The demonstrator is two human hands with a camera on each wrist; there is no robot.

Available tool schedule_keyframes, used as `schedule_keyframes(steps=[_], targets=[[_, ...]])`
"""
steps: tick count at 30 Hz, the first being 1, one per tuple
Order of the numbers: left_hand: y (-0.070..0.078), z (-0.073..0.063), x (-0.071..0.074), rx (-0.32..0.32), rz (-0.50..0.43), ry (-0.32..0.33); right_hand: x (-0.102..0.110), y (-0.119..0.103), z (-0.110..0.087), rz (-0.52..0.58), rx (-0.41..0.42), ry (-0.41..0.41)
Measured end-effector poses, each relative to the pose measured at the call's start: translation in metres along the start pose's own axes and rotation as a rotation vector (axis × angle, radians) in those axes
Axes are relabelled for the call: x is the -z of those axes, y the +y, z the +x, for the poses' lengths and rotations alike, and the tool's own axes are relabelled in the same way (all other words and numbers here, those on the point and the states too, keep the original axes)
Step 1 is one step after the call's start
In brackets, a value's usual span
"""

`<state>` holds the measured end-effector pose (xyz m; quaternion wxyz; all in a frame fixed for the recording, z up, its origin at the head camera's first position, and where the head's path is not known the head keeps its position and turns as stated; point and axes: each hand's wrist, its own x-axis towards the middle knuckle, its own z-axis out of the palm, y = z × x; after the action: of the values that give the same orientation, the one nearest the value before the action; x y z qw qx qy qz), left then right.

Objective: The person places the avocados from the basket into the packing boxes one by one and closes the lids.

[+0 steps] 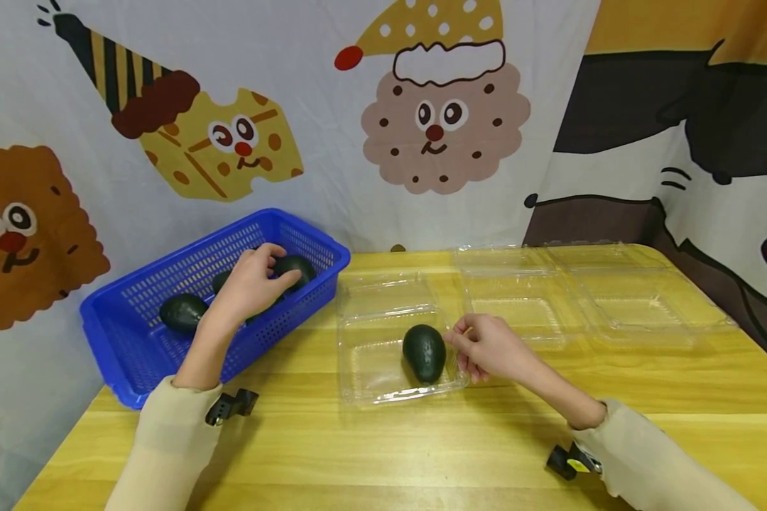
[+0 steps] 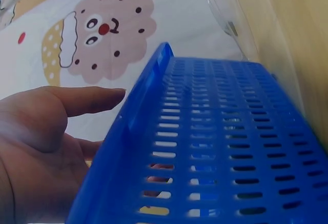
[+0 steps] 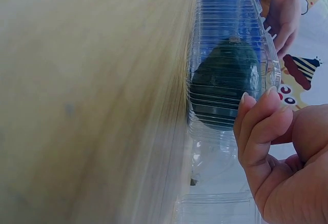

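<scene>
A container of clear, glossy plastic and a basket of smooth plastic gleamed on a polished wood-grain table. The avocado looked shiny, the sleeves and backdrop matt cloth.

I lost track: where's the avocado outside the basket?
In the head view, the avocado sits in the leftmost clear container, on its right side, beside the right hand.

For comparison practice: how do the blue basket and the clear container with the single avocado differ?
The basket is blue with slotted walls; the container is transparent. The basket holds several avocados; the container, one avocado. The basket is longer than the container. Both stand on the wooden table.
</scene>
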<state>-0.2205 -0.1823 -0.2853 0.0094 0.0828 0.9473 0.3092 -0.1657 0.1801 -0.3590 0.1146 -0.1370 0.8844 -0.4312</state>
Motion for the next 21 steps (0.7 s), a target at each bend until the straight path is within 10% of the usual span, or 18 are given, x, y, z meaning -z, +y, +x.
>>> schedule_keyframes(steps=[21], targets=[[-0.030,0.000,0.015,0.087,0.058,-0.204,-0.001,0.002,-0.001,-0.005,0.001,0.014]])
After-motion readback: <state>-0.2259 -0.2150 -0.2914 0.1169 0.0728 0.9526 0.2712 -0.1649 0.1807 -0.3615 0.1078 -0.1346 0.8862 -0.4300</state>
